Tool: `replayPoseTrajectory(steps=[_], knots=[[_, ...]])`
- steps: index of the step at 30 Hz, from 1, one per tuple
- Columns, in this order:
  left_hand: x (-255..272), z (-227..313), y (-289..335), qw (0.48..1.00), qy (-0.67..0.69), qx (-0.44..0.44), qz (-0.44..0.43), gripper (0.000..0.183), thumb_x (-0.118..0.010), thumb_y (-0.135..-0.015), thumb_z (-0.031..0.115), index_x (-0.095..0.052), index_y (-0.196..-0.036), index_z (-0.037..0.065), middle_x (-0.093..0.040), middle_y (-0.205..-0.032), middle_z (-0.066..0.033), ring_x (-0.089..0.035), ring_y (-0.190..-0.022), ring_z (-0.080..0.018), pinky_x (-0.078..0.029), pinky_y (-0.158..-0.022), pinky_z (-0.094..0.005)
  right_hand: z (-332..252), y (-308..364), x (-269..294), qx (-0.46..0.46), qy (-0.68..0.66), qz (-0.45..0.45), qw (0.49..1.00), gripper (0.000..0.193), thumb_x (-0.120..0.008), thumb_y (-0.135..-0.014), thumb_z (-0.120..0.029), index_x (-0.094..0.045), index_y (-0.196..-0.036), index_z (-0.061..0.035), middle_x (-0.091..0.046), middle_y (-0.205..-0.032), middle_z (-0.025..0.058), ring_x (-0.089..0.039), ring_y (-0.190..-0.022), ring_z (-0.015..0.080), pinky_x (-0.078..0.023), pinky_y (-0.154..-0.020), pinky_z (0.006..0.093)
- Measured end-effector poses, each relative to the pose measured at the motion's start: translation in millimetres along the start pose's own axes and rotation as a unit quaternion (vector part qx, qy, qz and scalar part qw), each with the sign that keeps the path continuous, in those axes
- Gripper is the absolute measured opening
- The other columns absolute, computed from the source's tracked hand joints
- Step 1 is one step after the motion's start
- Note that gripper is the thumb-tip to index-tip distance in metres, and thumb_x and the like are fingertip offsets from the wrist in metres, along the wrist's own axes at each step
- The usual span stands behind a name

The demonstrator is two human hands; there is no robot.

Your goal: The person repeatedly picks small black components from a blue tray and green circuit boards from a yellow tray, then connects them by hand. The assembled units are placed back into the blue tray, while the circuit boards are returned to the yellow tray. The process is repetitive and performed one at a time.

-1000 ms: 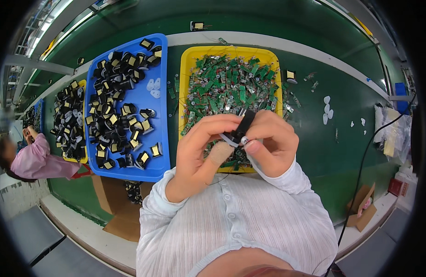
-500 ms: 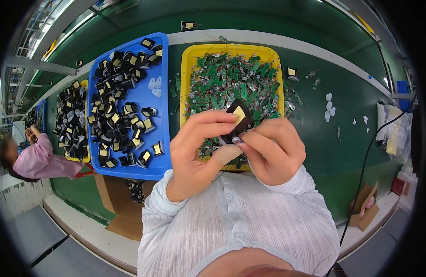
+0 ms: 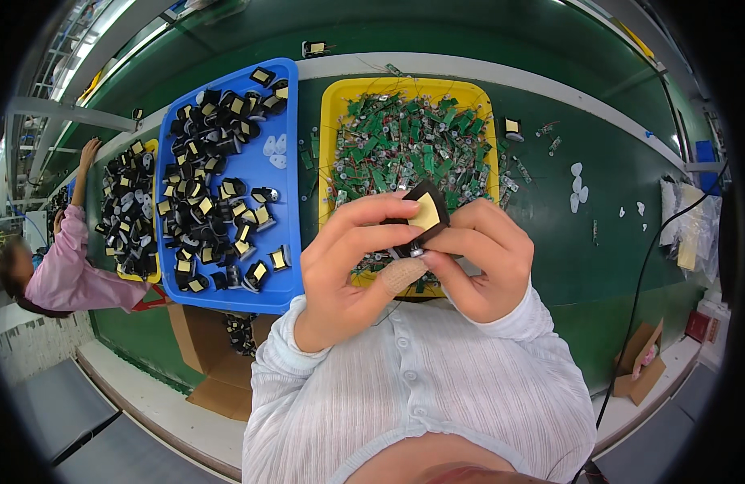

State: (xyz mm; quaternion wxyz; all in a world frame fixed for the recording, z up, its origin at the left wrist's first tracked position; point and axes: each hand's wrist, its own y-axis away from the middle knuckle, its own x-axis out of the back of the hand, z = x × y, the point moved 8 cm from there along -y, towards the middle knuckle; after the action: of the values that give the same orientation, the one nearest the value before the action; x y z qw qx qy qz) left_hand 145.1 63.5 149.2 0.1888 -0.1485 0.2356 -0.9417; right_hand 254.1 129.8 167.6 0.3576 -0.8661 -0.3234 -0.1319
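Observation:
In front of my chest, my left hand (image 3: pixel 348 262) grips a black plastic housing (image 3: pixel 441 208) with a pale yellow pad on its face. A tan bandage wraps the left thumb. My right hand (image 3: pixel 487 256) is closed at the housing's lower right corner, thumb and fingers pinched there. A small silvery round part (image 3: pixel 417 251) shows between the two thumbs; my fingers hide how it joins the housing. Both hands are over the near side of a yellow tray (image 3: pixel 327 137) heaped with green circuit boards and thin wires.
A blue tray (image 3: pixel 288 185) of similar black housings lies left, beside another filled yellow tray (image 3: pixel 155 211). White oval pieces (image 3: pixel 577 184) and plastic bags (image 3: pixel 691 222) lie right. A black cable (image 3: pixel 640 282) hangs there. A co-worker in a pink sleeve (image 3: pixel 54 270) is far left.
The housing has turned slightly in my fingers, with its yellow pad facing up more. The co-worker's arm has stretched away toward the far strip. A housing on that strip has shifted left.

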Motion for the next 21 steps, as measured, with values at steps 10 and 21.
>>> replayPoseTrajectory(steps=[10, 21], knots=[[-2.7, -0.5, 0.8, 1.0, 0.023, 0.0, -0.002, 0.018, -0.06, -0.071, -0.002, -0.056, -0.088, -0.002, -0.057, -0.099, -0.0158, -0.055, -0.096, -0.03, -0.044, -0.082, -0.0367, -1.0, 1.9, -5.2, -0.006, 0.004, -0.018, 1.0, 0.019, -0.069, -0.057, -0.002, -0.061, -0.074, -0.0026, -0.055, -0.07, 0.0087, -0.053, -0.06, 0.0237, -0.042, -0.052, 0.03], [-6.5, -15.4, 6.3, 0.98, 0.195, 0.022, 0.001, 0.014, -0.049, -0.083, 0.003, -0.048, -0.096, -0.002, -0.047, -0.105, -0.0154, -0.047, -0.103, -0.027, -0.038, -0.088, -0.0362, 1.6, 2.7, -12.6, -0.028, -0.017, -0.043, 0.999, 0.019, -0.067, -0.061, -0.002, -0.06, -0.078, -0.0017, -0.054, -0.071, 0.0096, -0.051, -0.061, 0.0257, -0.041, -0.055, 0.0314]])
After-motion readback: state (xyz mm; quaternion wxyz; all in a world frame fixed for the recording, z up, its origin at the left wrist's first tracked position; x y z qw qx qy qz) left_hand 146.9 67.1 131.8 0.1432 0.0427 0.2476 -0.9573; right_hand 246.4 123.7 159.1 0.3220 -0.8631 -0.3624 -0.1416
